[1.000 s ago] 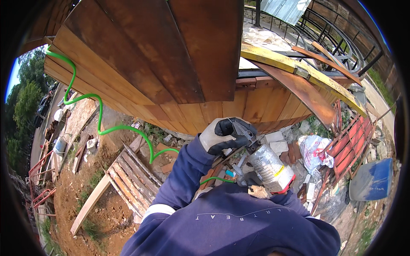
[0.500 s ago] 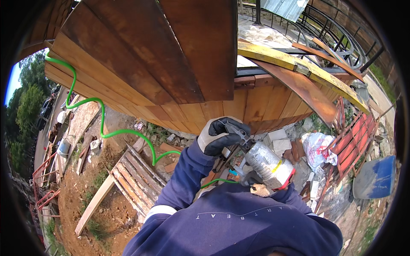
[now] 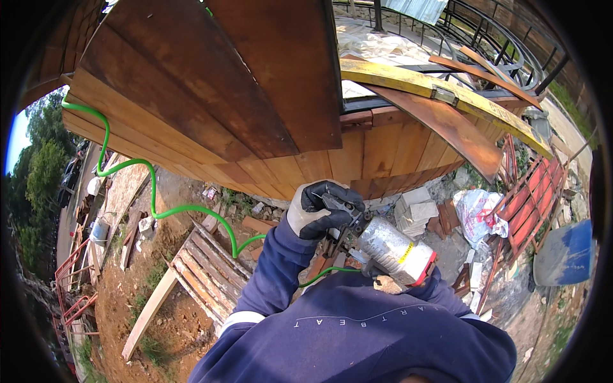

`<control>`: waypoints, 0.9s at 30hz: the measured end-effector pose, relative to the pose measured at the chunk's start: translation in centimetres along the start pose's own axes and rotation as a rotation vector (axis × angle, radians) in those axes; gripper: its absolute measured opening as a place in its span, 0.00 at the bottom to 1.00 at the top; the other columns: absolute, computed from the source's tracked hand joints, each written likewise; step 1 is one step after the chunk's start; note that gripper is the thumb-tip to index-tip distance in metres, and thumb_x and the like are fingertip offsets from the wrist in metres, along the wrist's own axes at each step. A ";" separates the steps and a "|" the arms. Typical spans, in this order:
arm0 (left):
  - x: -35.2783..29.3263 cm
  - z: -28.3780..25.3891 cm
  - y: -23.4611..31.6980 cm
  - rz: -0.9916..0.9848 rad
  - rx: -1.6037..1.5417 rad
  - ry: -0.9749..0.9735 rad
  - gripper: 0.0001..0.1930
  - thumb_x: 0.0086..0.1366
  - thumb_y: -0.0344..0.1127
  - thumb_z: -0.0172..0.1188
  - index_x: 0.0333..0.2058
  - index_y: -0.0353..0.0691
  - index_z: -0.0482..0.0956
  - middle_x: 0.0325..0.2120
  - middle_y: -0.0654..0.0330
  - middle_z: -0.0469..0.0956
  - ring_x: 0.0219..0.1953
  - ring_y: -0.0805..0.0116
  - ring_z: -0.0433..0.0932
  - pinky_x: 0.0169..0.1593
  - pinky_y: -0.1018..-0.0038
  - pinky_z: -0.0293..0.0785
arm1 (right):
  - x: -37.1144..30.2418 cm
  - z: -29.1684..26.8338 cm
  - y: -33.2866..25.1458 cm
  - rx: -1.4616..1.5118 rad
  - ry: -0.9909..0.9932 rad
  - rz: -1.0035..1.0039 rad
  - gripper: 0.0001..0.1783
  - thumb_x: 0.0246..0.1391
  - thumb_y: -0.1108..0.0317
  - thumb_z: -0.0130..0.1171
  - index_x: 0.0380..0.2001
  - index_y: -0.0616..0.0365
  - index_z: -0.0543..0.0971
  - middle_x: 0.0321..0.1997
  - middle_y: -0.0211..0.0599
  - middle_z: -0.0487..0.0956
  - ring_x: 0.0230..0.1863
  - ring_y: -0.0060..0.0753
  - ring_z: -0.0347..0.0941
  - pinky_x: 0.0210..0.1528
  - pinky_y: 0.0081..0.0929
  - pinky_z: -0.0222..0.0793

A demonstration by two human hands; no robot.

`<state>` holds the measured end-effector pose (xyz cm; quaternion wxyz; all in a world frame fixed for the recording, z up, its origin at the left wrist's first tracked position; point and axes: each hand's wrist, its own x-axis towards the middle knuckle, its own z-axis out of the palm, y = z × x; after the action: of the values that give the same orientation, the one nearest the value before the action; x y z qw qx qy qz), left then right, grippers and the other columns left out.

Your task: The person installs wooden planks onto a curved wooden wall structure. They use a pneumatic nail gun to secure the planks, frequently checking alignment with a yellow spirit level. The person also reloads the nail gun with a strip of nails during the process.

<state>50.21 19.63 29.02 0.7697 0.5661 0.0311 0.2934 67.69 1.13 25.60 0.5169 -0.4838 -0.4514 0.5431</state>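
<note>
A pneumatic nail gun with a scuffed silver body, a yellow label and a red-edged cap is held tilted in front of my chest. My left hand, in a black and beige work glove, has its fingers closed around the metal parts at the gun's nose. Under the gun's body my right hand, gloved too, grips the handle; most of its fingers are hidden. A green air hose hangs from the wooden panel's left edge, loops down and passes behind my left arm toward the gun.
Ahead rises a curved wall of brown wooden planks. A yellow level and a loose board rest on its right part. Below lie a slatted wooden pallet, rubble, a white sack, a red metal frame and a blue bucket.
My left hand and the nail gun have shifted slightly left in view. The wall and level have also shifted left as the view turned a little. Both hands keep their hold.
</note>
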 end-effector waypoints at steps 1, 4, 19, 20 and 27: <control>-0.1 0.0 -0.4 0.028 -0.032 0.004 0.18 0.54 0.28 0.73 0.44 0.32 0.82 0.44 0.53 0.83 0.48 0.64 0.82 0.56 0.68 0.76 | 0.0 -0.1 0.1 -0.021 -0.008 -0.013 0.22 0.60 0.73 0.64 0.57 0.60 0.76 0.53 0.37 0.82 0.53 0.29 0.80 0.55 0.28 0.77; -0.2 0.2 0.1 -0.014 -0.064 -0.014 0.21 0.54 0.29 0.74 0.46 0.32 0.81 0.44 0.53 0.83 0.48 0.63 0.82 0.57 0.67 0.76 | -0.4 -0.3 -0.1 -0.021 -0.024 0.036 0.23 0.59 0.73 0.64 0.58 0.61 0.75 0.54 0.37 0.82 0.54 0.29 0.79 0.57 0.29 0.76; 1.7 0.4 0.7 0.203 -0.209 -0.083 0.21 0.62 0.42 0.67 0.50 0.36 0.80 0.43 0.52 0.83 0.56 0.43 0.78 0.64 0.42 0.67 | -0.6 0.2 -0.4 0.013 0.056 0.137 0.22 0.60 0.65 0.66 0.56 0.56 0.78 0.54 0.39 0.81 0.54 0.33 0.79 0.55 0.33 0.75; 1.9 0.2 0.2 0.250 -0.301 -0.030 0.21 0.64 0.43 0.65 0.50 0.36 0.79 0.44 0.52 0.83 0.57 0.44 0.77 0.65 0.42 0.67 | -0.6 0.2 -0.2 0.041 0.073 0.135 0.22 0.60 0.64 0.65 0.56 0.56 0.78 0.55 0.40 0.81 0.54 0.34 0.79 0.55 0.34 0.75; 1.2 -1.2 0.4 0.232 -0.651 0.311 0.17 0.73 0.44 0.54 0.50 0.37 0.77 0.43 0.55 0.81 0.53 0.54 0.79 0.62 0.51 0.74 | -1.0 -1.2 2.3 -0.415 0.101 -0.184 0.22 0.67 0.56 0.55 0.59 0.53 0.75 0.49 0.42 0.80 0.51 0.41 0.78 0.52 0.39 0.76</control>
<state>50.62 21.28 29.28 0.8571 0.2402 -0.0119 0.4556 68.61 0.02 23.24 0.4756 -0.5632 -0.5693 0.3640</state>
